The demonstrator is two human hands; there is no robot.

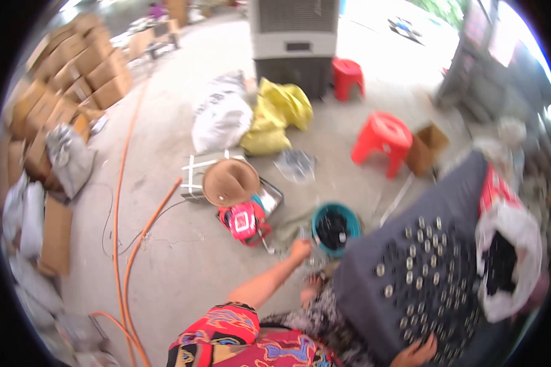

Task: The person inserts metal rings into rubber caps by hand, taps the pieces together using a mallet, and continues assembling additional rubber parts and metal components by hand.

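Note:
My left hand (300, 249) reaches forward over the floor, its fingers closed on what looks like a clear plastic bag (314, 263); blur hides the details. Just beyond it, to the right, stands a teal basin (335, 211) heaped with small black parts (332, 230). On my right slopes a dark grey cloth-covered surface (373, 248), dotted with black parts and pale rings (419, 282). Low on that surface rests my right hand (417, 353), partly cut off by the lower edge, fingers a little apart with nothing visible in them. Beside the surface, a white plastic bag (502, 306) holds more black parts.
Ahead lie a red bag (245, 221), a brown round container (231, 181), white (221, 122) and yellow sacks (275, 119). Red stools (384, 137) and an air cooler (296, 46) stand farther off. Orange hoses (128, 269) cross the floor; cartons (79, 73) pile at left.

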